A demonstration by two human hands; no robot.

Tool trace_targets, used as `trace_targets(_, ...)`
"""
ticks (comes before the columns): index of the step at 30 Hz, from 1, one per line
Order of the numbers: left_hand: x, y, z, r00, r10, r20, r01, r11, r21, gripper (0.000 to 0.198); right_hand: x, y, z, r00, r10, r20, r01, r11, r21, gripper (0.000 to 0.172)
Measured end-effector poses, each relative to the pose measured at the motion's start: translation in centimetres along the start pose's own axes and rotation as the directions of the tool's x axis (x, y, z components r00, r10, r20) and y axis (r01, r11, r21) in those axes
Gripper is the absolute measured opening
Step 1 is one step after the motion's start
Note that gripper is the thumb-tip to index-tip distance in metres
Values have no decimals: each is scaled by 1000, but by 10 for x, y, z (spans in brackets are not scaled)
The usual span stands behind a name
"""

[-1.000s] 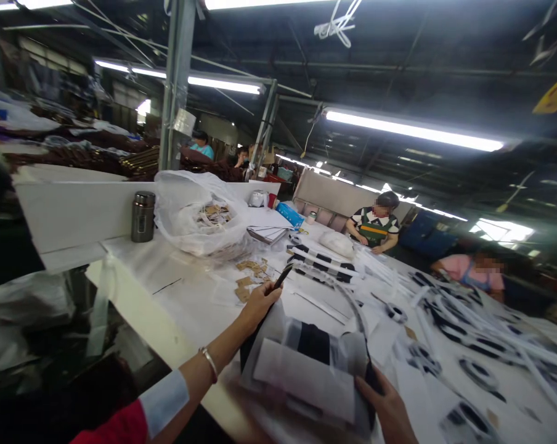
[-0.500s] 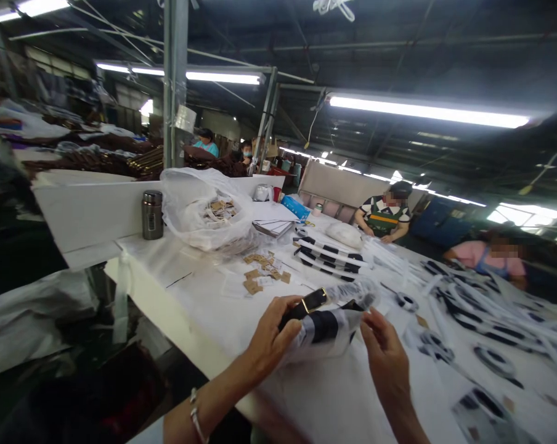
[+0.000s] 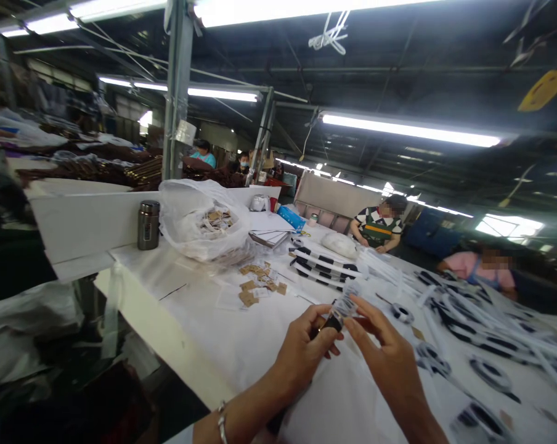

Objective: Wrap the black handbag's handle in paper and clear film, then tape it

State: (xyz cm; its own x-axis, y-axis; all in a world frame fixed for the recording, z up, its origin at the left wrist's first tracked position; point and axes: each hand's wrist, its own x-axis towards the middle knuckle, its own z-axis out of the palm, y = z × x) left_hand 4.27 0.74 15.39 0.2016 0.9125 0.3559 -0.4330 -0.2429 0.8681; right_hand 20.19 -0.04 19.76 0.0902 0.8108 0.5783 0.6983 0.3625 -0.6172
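My left hand (image 3: 306, 351) is closed around a black belt with a gold buckle (image 3: 333, 322), held above the white table (image 3: 204, 320). My right hand (image 3: 384, 357) meets it from the right, fingers pinching the clear plastic wrap (image 3: 347, 302) at the belt's end. Most of the belt is hidden behind my two hands. A bracelet sits on my left wrist.
Small brown tags (image 3: 257, 283) lie scattered ahead, behind them a plastic bag of tags (image 3: 204, 222) and a metal flask (image 3: 148, 225). Stacked bagged belts (image 3: 325, 265) and coiled belts (image 3: 486, 370) cover the right. Two people (image 3: 380, 225) work at the far side.
The wide wrapped bundle I held has been drawn in between my hands. Both hands have come together and now grip the belt end close to each other.
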Motion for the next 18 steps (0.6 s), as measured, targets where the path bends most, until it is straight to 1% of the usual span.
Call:
trace_targets(2, 0, 2, 2, 999, -10, -31, 10, 1000, -5, 30, -3, -3, -7, 990, -139, -16, 135, 978, -161, 49)
trace_targets(4, 0, 3, 4, 998, -12, -65, 12, 1000, -3, 23, -6, -7, -11, 950, -311, -16, 297, 921, -251, 46)
trace_targets(6, 0, 2, 7, 995, 5, -95, -4, 1000, 7, 16, -6, -9, -14, 905, -425, 14, 410, 864, -293, 44)
trace_targets(8, 0, 1, 12, 994, 22, -111, -22, 1000, 3, 13, -5, -11, -16, 877, -477, 64, 470, 822, -320, 39)
trace_targets(10, -1, -1, 18, 992, 23, -121, -26, 999, -22, 11, -2, -10, -20, 857, -507, 90, 503, 787, -358, 36)
trace_targets(14, -3, -7, 30, 990, 6, -144, -18, 997, -76, 13, 0, -7, -27, 801, -585, 125, 570, 683, -456, 41)
trace_targets(15, -4, -8, 32, 990, 3, -144, -15, 996, -84, 14, 0, -6, -28, 777, -613, 143, 597, 645, -477, 42)
trace_targets(18, -6, -11, 36, 990, -3, -138, -8, 997, -80, 15, -3, -8, -29, 671, -715, 195, 684, 497, -534, 44)
